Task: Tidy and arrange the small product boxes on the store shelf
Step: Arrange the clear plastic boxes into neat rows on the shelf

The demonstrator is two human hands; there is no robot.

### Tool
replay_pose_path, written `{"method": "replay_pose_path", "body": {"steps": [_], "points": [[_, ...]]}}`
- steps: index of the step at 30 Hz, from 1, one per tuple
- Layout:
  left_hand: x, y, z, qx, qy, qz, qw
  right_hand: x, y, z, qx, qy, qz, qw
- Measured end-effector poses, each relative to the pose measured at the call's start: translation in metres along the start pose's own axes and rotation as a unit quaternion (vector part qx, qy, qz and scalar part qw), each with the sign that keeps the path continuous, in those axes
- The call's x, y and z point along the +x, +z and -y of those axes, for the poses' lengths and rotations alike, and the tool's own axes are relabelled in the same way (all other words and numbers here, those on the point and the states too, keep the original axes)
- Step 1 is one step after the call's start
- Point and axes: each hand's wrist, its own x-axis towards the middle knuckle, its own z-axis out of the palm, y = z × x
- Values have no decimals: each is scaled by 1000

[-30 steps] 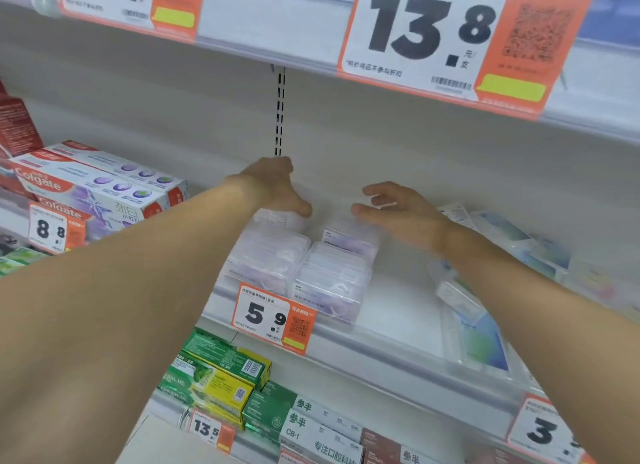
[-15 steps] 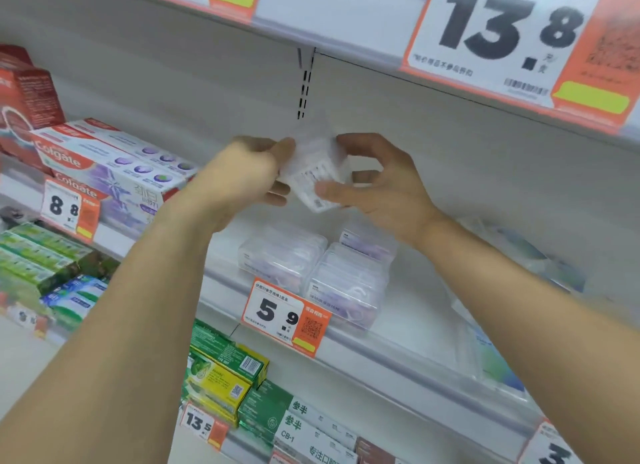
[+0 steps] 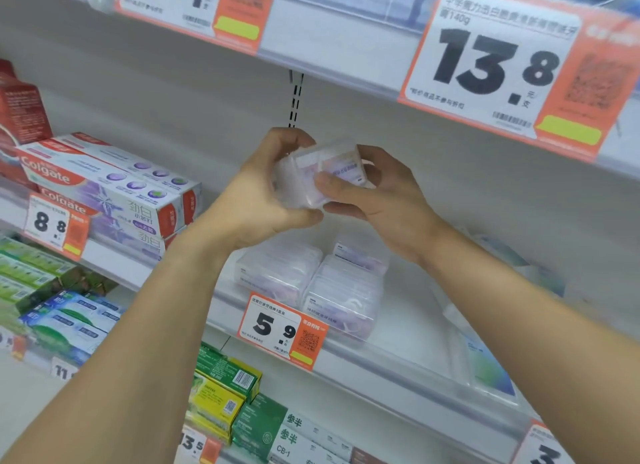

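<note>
Handling note: left hand (image 3: 263, 193) cups one side of the box (image 3: 318, 172), fingers curled round it; right hand (image 3: 377, 193) pinches the opposite side, thumb on the front face. The box hangs in the air above the stacked boxes (image 3: 311, 283) on the shelf (image 3: 398, 363). Clear plastic shell: judged light, stiff, smooth and liable to slip. Grip across opposing side walls, not the label face.
</note>
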Motion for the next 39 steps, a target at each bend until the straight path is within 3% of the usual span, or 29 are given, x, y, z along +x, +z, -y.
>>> {"method": "replay_pose_path", "body": {"steps": [5, 10, 12, 14, 16, 18, 20, 23, 27, 31, 33, 35, 37, 39], "points": [[-2, -11, -3, -4, -31, 62, 998, -1, -2, -4, -79, -96, -41, 991], [1, -10, -9, 1, -90, -20, 996, -2, 5, -8, -33, -128, -50, 990], [3, -5, -11, -86, -128, -27, 988, -2, 10, -8, 27, -89, -69, 993], [5, 1, -12, -185, -160, -16, 970, -2, 14, -4, 112, -10, -35, 993], [7, 3, -13, -147, -156, 0, 977, 0, 11, -2, 115, 5, -14, 993], [5, 0, -11, -3, -141, 19, 990, 6, 7, 0, 26, -35, -49, 998], [3, -4, 1, 122, -164, 14, 979, 19, 3, -7, -173, -77, -82, 979], [0, -9, 24, 210, -216, -12, 953, 37, 2, -28, -310, -15, -34, 950], [0, -6, 39, 204, -245, -6, 948, 41, 6, -48, -385, 72, 95, 915], [-1, -5, 42, 201, -261, 51, 943, 34, 3, -50, -419, 83, 189, 884], [-2, -4, 44, 206, -266, 61, 940, 30, 0, -44, -339, 102, 188, 916], [-3, -3, 44, 217, -266, 63, 937, 25, -9, -42, -289, 95, 138, 943], [-2, -2, 44, 214, -270, 63, 937, 23, -22, -41, -381, 76, 71, 919], [-1, 0, 45, 205, -273, 63, 938, 12, -37, -38, -471, 115, 51, 873]]}}
